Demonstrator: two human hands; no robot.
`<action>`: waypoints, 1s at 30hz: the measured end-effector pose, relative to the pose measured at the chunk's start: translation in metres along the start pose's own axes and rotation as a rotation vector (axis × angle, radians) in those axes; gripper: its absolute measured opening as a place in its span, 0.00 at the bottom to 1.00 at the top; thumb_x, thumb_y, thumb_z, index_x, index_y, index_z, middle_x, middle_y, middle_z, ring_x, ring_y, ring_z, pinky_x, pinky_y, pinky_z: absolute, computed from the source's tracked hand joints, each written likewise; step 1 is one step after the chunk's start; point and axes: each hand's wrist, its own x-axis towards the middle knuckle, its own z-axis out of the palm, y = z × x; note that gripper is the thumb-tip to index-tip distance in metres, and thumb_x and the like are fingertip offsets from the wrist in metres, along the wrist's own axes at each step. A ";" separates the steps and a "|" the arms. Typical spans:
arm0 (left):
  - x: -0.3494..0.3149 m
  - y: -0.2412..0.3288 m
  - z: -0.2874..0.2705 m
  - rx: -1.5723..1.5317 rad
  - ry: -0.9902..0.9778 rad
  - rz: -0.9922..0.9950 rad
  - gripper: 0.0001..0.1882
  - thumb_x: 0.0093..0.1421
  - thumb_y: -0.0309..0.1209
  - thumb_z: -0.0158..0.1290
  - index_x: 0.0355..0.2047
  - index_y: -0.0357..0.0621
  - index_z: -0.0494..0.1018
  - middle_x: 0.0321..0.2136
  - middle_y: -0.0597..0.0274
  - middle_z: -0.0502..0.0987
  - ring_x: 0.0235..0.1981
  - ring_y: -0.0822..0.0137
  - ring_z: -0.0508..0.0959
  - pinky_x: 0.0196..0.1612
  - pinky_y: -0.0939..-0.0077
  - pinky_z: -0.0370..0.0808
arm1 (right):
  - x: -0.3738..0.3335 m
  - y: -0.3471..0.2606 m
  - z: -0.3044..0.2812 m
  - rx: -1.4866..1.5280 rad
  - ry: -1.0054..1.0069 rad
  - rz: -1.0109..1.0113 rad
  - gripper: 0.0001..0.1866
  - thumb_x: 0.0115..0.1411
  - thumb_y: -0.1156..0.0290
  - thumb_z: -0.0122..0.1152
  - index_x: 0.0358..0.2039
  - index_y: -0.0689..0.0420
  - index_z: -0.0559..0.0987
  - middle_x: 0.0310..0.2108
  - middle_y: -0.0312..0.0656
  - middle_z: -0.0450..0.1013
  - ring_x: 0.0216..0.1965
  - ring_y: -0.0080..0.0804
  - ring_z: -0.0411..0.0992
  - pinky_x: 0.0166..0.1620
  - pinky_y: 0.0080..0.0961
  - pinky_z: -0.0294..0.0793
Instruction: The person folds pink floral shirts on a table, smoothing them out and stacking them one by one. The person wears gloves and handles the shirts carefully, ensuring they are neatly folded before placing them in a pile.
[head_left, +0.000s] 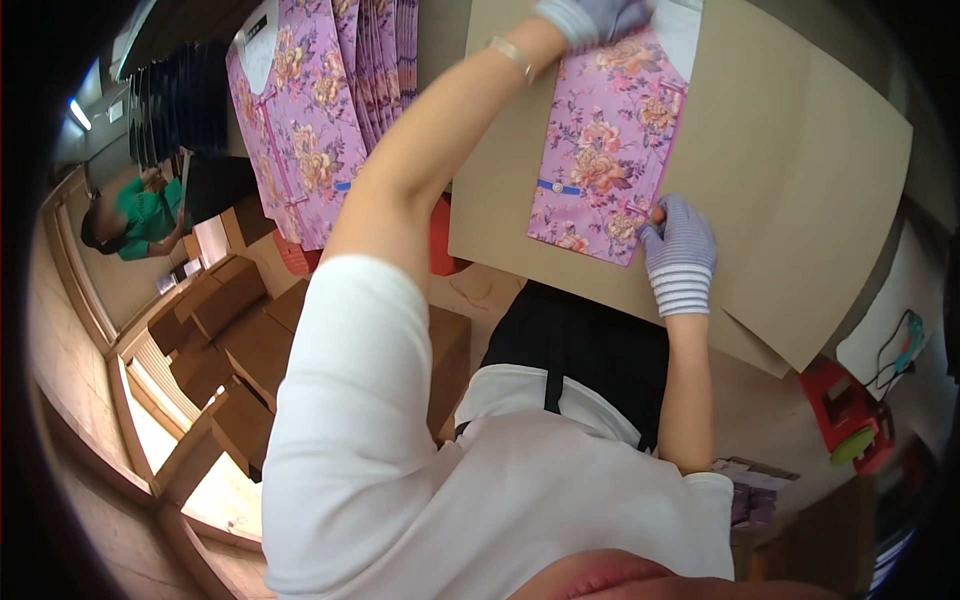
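A folded pink-purple floral garment point(600, 150) lies flat on brown cardboard, with pink trim along its right edge and a white piece at the far neck end. A narrow blue band with a small round fitting point(557, 187) shows at its left side. My left hand point(597, 18), in a lavender-and-white knit glove, is at the garment's far end; its fingers are blurred and partly cut off by the frame. At the near right corner, my right hand point(680, 243) wears a matching glove, thumb and fingers closed on the garment's edge.
Cardboard sheets point(800, 180) cover the work surface. Similar floral garments point(310, 130) overlap in a row at the left, near dark hanging pieces point(180, 105). Brown cartons point(225, 295) stand at lower left. A person in green point(140, 215) is beyond. A red item point(845, 405) is at right.
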 end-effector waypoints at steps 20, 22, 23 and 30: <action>-0.260 0.280 -0.099 -0.331 -0.342 -0.364 0.41 0.54 0.42 0.57 0.64 0.36 0.57 0.70 0.45 0.49 0.71 0.49 0.48 0.70 0.43 0.43 | 0.002 0.025 0.022 0.010 0.070 -0.109 0.13 0.49 0.73 0.70 0.28 0.58 0.72 0.25 0.48 0.71 0.27 0.47 0.69 0.36 0.40 0.72; -0.269 0.295 -0.105 -0.294 -0.420 -0.342 0.39 0.54 0.40 0.56 0.63 0.36 0.59 0.69 0.47 0.50 0.72 0.51 0.48 0.71 0.45 0.43 | -0.004 0.038 0.030 0.000 0.022 -0.104 0.13 0.49 0.74 0.70 0.28 0.58 0.72 0.25 0.47 0.71 0.27 0.46 0.69 0.36 0.40 0.72; -0.268 0.297 -0.109 -0.271 -0.462 -0.334 0.38 0.55 0.40 0.56 0.63 0.37 0.59 0.69 0.48 0.50 0.72 0.53 0.47 0.71 0.46 0.43 | -0.002 0.044 0.035 -0.003 0.005 -0.095 0.13 0.49 0.74 0.70 0.28 0.58 0.71 0.24 0.47 0.71 0.27 0.46 0.69 0.36 0.39 0.72; -0.230 0.214 -0.094 -1.766 -0.604 -1.584 0.19 0.66 0.35 0.41 0.43 0.29 0.74 0.41 0.43 0.80 0.41 0.48 0.82 0.45 0.52 0.79 | -0.033 0.055 0.024 -0.038 -0.076 -0.186 0.12 0.48 0.72 0.69 0.31 0.58 0.74 0.27 0.49 0.73 0.30 0.48 0.72 0.37 0.41 0.72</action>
